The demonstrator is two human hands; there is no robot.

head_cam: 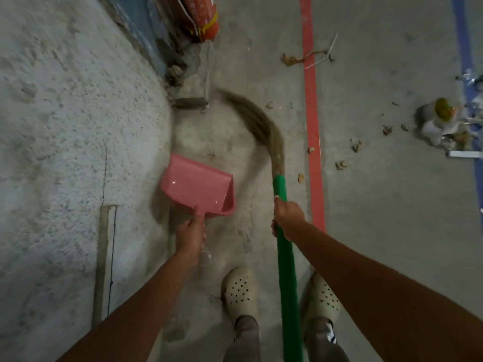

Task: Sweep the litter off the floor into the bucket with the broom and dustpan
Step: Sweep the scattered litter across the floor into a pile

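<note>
My left hand (190,235) grips the handle of a pink dustpan (198,185), which is held low over the concrete floor with its mouth pointing up and left. My right hand (287,219) grips the green handle of a grass broom (283,257). The broom's brown bristles (254,118) curve away to the upper left, blurred by motion, near a dirt patch and a clear plastic piece (207,74). Dry leaves and twigs (308,57) lie at the top, across the red stripe. More leaf scraps (355,146) lie to the right. No bucket is in view.
A rough grey wall or slab (65,126) fills the left side. A red floor stripe (312,113) runs top to bottom. An orange sack (198,17) lies at the top. A heap of wrappers and rubbish (444,121) sits at the right by a blue stripe. My pale clogs (240,291) stand below.
</note>
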